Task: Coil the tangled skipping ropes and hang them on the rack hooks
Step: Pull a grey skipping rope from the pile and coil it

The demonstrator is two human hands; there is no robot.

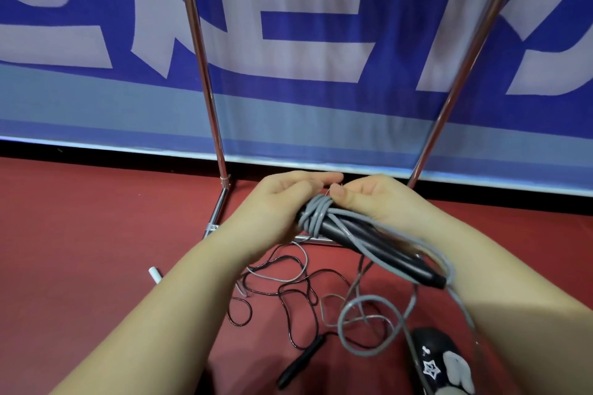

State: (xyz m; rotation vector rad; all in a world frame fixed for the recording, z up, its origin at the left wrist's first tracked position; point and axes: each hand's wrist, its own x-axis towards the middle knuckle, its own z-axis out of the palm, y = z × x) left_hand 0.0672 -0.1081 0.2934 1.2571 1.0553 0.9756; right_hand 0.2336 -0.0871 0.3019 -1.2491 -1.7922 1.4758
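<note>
Above the red floor (80, 234), left hand (282, 199) and right hand (369, 199) grip 2 black handles (369, 247) wound with grey rope (316, 212); fingertips pinch its end; remaining tangled ropes (288, 298) lie below, near rack base (218, 212).

Even, diffuse indoor light; shadows soft, faint. Specular streaks along chrome rack poles (205, 74). Wide-angle distortion: poles splay outward, banner (305, 42) edge bows. Forearms and shoe (439, 362) at lower edge soft, slightly blurred; centre sharp.
</note>
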